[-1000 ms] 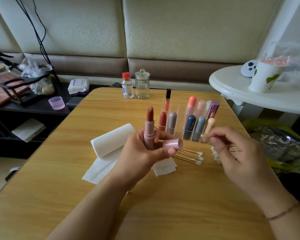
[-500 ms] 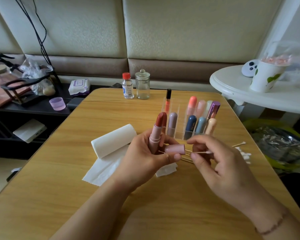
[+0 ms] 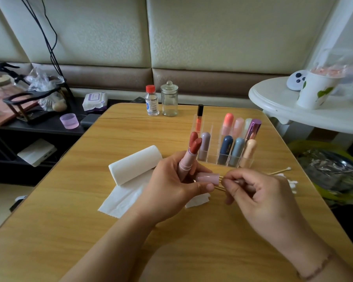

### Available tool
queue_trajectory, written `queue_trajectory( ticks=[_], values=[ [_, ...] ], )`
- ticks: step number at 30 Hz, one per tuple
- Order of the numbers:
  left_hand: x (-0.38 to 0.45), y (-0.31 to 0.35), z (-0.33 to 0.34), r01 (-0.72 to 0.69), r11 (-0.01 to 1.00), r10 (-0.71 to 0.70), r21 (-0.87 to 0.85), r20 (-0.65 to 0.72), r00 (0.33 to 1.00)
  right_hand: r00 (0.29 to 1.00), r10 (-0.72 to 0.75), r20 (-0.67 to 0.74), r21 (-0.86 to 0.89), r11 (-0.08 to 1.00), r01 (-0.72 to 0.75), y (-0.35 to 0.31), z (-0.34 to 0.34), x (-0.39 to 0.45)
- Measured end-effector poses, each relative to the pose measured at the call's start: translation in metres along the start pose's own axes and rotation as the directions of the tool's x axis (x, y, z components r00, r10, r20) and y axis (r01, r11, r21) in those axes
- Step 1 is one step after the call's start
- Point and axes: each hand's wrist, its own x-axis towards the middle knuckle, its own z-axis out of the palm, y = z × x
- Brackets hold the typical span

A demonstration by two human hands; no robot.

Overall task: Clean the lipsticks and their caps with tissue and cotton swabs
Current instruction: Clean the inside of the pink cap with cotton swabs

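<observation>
Uncapped lipstick (image 3: 189, 159) is gripped in the left hand (image 3: 171, 188) at frame centre: pale pink tube, brick-red bullet with slanted tip extended. Long axis is near upright, tip tilted slightly toward upper right. Matching pink cap (image 3: 208, 178) is pinched between left thumb and fingers, axis horizontal, open end facing right. A cotton swab (image 3: 229, 181) is pinched by the right hand (image 3: 259, 198), fingers curled on it, one end at the cap's mouth; whether it is inside cannot be told. Tissue roll (image 3: 135, 164) lies left of centre on the wooden table (image 3: 69, 231). Clear organiser (image 3: 218, 160) with capped lipsticks sits right of centre. Bottle (image 3: 152, 102) label is unreadable.
</observation>
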Motion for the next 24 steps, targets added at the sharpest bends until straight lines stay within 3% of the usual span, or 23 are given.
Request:
queue_trajectory(
  ticks=[3,5,9,13,16,19,24],
  values=[
    [0.001,-0.002,-0.001,0.000,1.000,-0.001,-0.018,-0.028,1.000,0.999,-0.002,0.052,-0.031,1.000,0.004,0.000,-0.002,0.001],
    [0.001,-0.003,-0.001,0.007,1.000,-0.007,-0.014,-0.019,1.000,0.997,0.012,0.082,0.054,0.998,-0.016,-0.002,-0.005,0.000],
    [0.000,-0.001,-0.001,0.004,0.999,-0.005,0.041,0.010,1.000,0.996,0.093,-0.001,0.150,0.984,-0.092,0.000,-0.006,0.001],
    [-0.002,0.002,-0.001,-0.034,0.991,0.028,0.132,0.042,0.999,0.995,0.063,0.084,0.149,0.986,-0.075,-0.001,-0.005,0.000],
    [-0.004,0.003,-0.001,-0.045,0.987,0.038,0.155,0.047,0.998,0.999,0.044,0.013,0.169,0.984,-0.046,-0.007,-0.005,0.000],
    [-0.005,0.003,0.001,-0.044,0.995,0.039,0.091,0.060,0.997,0.997,0.051,-0.053,0.197,0.980,-0.039,-0.011,-0.003,-0.002],
    [-0.007,0.007,0.003,-0.047,0.998,0.050,-0.043,0.061,0.997,0.984,0.141,-0.112,0.459,0.885,-0.075,-0.016,0.004,-0.003]
  ],
)
